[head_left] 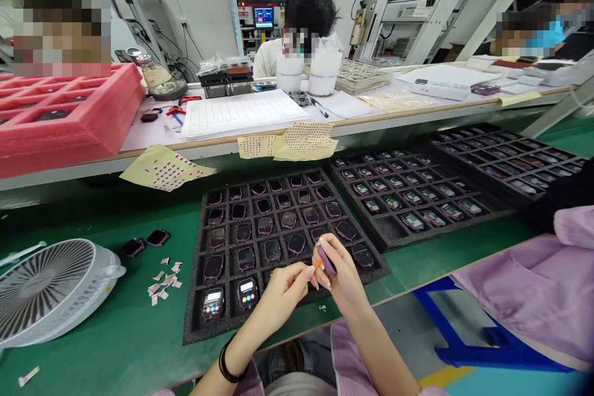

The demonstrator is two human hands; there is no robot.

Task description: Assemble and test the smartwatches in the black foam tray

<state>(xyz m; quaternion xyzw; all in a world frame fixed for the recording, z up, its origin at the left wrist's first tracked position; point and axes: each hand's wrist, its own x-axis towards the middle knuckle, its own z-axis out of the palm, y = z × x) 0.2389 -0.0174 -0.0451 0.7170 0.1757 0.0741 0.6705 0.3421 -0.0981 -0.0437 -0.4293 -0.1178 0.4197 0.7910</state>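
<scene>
My right hand (338,278) is shut on a slim purple smartwatch body (326,260), and a small orange tab (318,263) shows at its edge. My left hand (281,300), with a black band on the wrist, comes in from the lower left. Its pinched fingertips reach the orange tab, though I cannot tell whether they grip it. Both hands are above the near corner of a black foam tray (195,297), whose grid cells hold rows of pink-framed smartwatches. Two lit watches (236,294) sit by my left hand.
Two more black trays (385,229) of watches lie to the right on the green mat. To the left are a white fan (51,291), paper scraps and two loose watches. A raised shelf carries a red foam tray, papers and label sheets. A co-worker sits beyond it.
</scene>
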